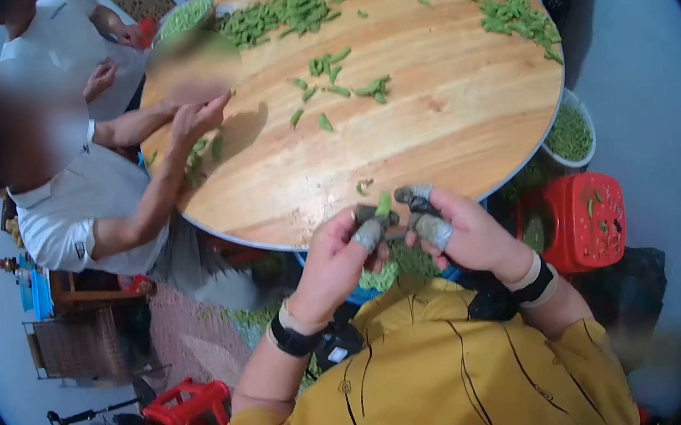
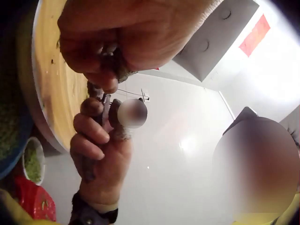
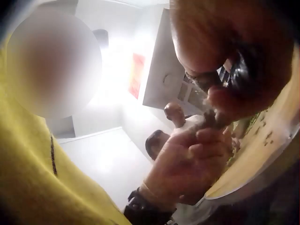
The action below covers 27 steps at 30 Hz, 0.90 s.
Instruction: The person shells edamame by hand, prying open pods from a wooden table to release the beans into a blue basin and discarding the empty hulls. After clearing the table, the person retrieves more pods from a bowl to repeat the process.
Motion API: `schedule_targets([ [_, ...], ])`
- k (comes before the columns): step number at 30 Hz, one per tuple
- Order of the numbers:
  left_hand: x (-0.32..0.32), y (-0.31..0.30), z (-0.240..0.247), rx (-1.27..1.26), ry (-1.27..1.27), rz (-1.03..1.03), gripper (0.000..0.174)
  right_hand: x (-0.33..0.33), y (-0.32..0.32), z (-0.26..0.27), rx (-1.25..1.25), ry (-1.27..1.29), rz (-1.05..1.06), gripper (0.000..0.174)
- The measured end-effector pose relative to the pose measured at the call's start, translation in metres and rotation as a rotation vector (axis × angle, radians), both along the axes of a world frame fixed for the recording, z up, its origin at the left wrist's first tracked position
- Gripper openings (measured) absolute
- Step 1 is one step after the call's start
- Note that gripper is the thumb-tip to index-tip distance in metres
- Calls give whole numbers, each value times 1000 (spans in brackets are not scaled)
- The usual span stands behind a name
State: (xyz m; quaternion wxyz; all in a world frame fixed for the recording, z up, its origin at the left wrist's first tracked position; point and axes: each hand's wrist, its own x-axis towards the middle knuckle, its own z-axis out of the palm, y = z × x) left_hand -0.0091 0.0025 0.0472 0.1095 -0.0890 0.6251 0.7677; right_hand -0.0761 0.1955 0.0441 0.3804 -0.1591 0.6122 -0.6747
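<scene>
In the head view my left hand [image 1: 333,256] pinches a green bean pod [image 1: 384,203] between its wrapped thumb and forefinger, close over the table's near edge. Grey and dark wrappings cover the thumb and forefinger of both hands. Just right of the pod, my right hand [image 1: 471,235] has its thumb and forefinger apart, nothing visible between them. Its other fingers are loosely bent, as the left wrist view shows of that right hand [image 2: 103,154]. Below the hands, a blue-rimmed basin [image 1: 359,297] holds light green beans [image 1: 378,277], partly hidden.
Piles of green pods [image 1: 290,6] lie on the round wooden table [image 1: 448,123]. To the left, a person in a white shirt [image 1: 92,200] works at the table. A red stool [image 1: 584,221] and a white bucket of green beans [image 1: 569,133] stand at the right.
</scene>
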Motion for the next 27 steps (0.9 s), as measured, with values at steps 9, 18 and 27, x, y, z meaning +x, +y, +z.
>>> schedule_targets([
  [9, -2, 7, -13, -73, 68, -14, 19, 3, 0, 0, -32, 58, -1, 47],
  [18, 0, 6, -14, -535, 229, -88, 18, 0, -1, -9, -97, -146, -6, 38],
  [27, -1, 4, -14, -140, 56, 17, 15, 3, -4, -4, -99, -152, 1, 36],
])
